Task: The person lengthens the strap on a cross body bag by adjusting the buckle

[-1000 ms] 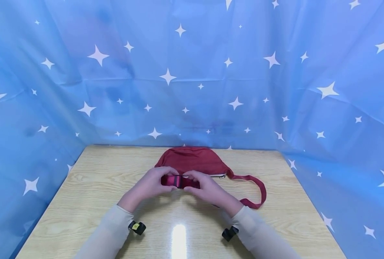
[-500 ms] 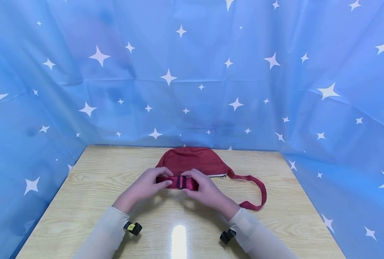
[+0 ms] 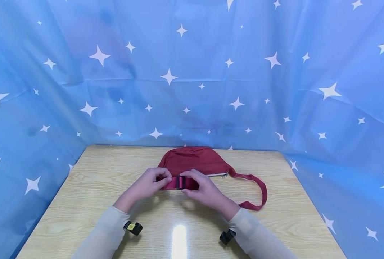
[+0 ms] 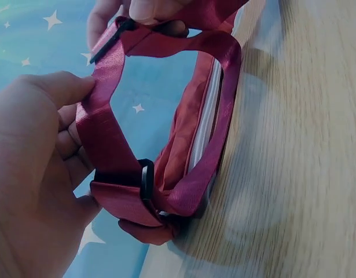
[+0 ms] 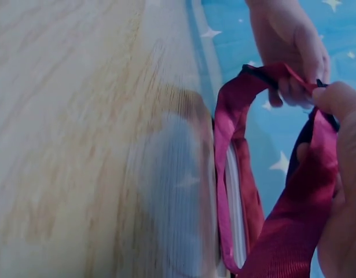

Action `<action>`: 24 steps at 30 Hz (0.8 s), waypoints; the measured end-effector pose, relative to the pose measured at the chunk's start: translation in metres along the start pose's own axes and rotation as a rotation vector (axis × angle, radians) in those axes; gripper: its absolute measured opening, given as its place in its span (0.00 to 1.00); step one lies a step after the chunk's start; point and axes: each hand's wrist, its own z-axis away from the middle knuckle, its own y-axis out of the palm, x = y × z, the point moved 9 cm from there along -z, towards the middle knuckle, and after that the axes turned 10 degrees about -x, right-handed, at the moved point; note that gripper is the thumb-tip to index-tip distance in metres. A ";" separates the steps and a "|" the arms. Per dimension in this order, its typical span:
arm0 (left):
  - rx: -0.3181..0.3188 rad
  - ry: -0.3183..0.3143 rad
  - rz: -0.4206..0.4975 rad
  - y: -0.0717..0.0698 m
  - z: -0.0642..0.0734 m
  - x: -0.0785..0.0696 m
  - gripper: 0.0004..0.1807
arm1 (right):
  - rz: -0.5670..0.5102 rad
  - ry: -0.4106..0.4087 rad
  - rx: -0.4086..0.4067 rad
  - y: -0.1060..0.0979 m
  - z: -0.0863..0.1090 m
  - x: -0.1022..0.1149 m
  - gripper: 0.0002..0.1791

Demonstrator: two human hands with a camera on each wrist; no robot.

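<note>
A dark red waist bag [image 3: 193,158] with a white-edged zipper lies near the table's back edge. In front of it, both hands hold its webbing strap [image 3: 170,185] raised in a loop. My left hand [image 3: 146,186] pinches the strap between thumb and fingers, left of a black slide buckle [image 3: 180,182]. At that buckle, my right hand [image 3: 206,189] grips the strap with thumb and fingers. The left wrist view shows the raised loop and a second black buckle [image 4: 147,180] lower on the strap. In the right wrist view, the right thumb presses beside the black buckle.
The rest of the strap [image 3: 262,190] curves over the wooden table [image 3: 292,223] on the right. A blue curtain with white stars [image 3: 208,72] hangs behind the table and along both sides. Dark wrist cameras [image 3: 132,228] sit at both cuffs.
My left fingers have shifted slightly left, away from the buckle, uncovering more strap. My right hand has moved slightly left and keeps its grip. The bag stays where it was.
</note>
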 end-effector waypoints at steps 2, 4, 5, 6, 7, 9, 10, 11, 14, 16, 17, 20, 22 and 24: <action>0.006 -0.001 0.001 0.002 -0.001 -0.002 0.08 | 0.010 -0.013 0.003 0.002 -0.001 0.000 0.28; 0.009 0.001 0.001 0.005 -0.003 -0.004 0.08 | 0.025 -0.033 0.000 0.003 -0.002 0.001 0.28; 0.009 0.000 -0.002 0.006 -0.003 -0.005 0.08 | 0.034 -0.044 -0.004 0.004 -0.002 0.002 0.28; 0.009 0.000 -0.005 0.007 -0.004 -0.005 0.08 | 0.044 -0.051 -0.009 0.004 -0.002 0.003 0.28; 0.008 0.000 -0.010 0.008 -0.005 -0.006 0.09 | 0.050 -0.056 -0.014 0.005 -0.003 0.003 0.29; 0.005 -0.008 -0.025 0.008 -0.005 -0.004 0.09 | 0.064 -0.072 -0.029 0.004 -0.003 0.005 0.29; 0.005 -0.012 -0.041 0.007 -0.005 -0.002 0.09 | 0.069 -0.075 -0.033 0.004 -0.003 0.006 0.29; 0.006 -0.017 -0.051 0.006 -0.004 -0.001 0.09 | 0.070 -0.077 -0.036 0.004 -0.003 0.007 0.29; 0.013 -0.029 -0.090 0.001 0.000 0.004 0.07 | 0.077 -0.086 -0.045 0.004 -0.002 0.008 0.28; 0.016 -0.033 -0.110 -0.003 0.004 0.008 0.07 | 0.081 -0.091 -0.050 0.003 -0.002 0.009 0.28; 0.018 -0.037 -0.115 -0.005 0.006 0.010 0.07 | 0.083 -0.095 -0.053 0.003 -0.002 0.010 0.28; 0.015 -0.035 -0.126 -0.010 0.010 0.014 0.06 | 0.078 -0.096 -0.062 0.001 -0.002 0.011 0.28; 0.012 -0.023 -0.129 -0.011 0.011 0.015 0.06 | 0.072 -0.096 -0.064 0.000 -0.002 0.011 0.28; 0.012 -0.005 -0.124 -0.011 0.010 0.014 0.07 | 0.065 -0.094 -0.063 0.000 -0.002 0.010 0.28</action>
